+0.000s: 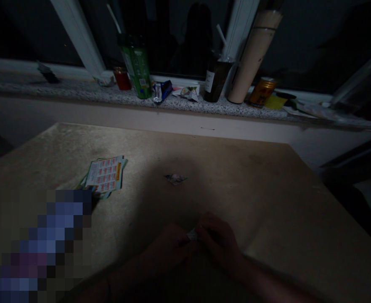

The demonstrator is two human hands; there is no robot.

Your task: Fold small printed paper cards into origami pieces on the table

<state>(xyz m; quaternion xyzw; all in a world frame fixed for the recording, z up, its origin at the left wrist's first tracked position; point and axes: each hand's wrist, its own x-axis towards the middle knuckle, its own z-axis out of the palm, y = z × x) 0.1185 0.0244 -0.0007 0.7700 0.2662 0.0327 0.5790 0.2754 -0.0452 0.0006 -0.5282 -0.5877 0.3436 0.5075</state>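
Note:
Both my hands rest together on the near part of a dim, beige table [251, 189]. My left hand [168, 248] and my right hand [218, 240] have their fingers curled in, pinching a small pale scrap of paper or wrapper [192, 235] between them. Farther out on the table lies another small crumpled scrap [175, 179]. A stack of printed cards or leaflets [105, 176] sits to the left of it.
A stone window sill [78, 90] behind the table carries a green bottle [138, 71], a red cup [122, 78], a dark bottle [215, 78], a tall beige tube [255, 59], a gold can [261, 91] and wrappers. A blurred patch covers the lower left.

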